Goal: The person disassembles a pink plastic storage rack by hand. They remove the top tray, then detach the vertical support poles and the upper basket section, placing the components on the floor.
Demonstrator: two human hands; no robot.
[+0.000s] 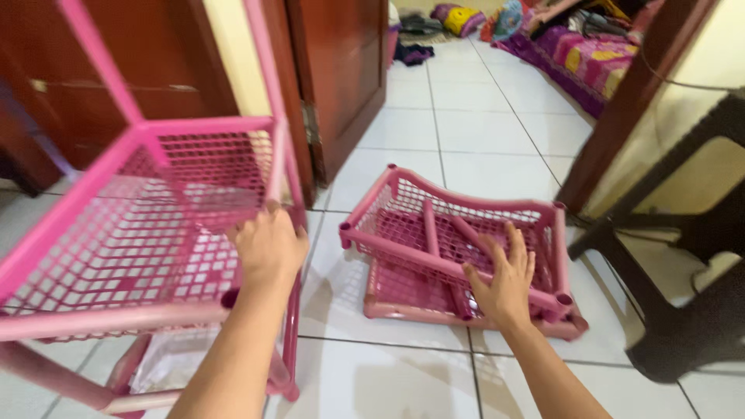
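A pink plastic rack [116,248] with mesh shelves and tube posts stands at the left. My left hand [268,247] is closed around its near right post, at the corner of a shelf. On the white tiled floor to the right lie two stacked pink mesh trays [403,202], with loose pink tubes [429,226] lying in the upper one. My right hand [504,275] reaches into that upper tray with fingers spread, over one of the tubes, holding nothing that I can see.
A dark plastic chair [683,256] stands at the right. Brown wooden doors [341,70] and a door frame [621,116] border the tiled floor. Beyond, a mattress with colourful bedding [582,54] and clothes lie on the floor.
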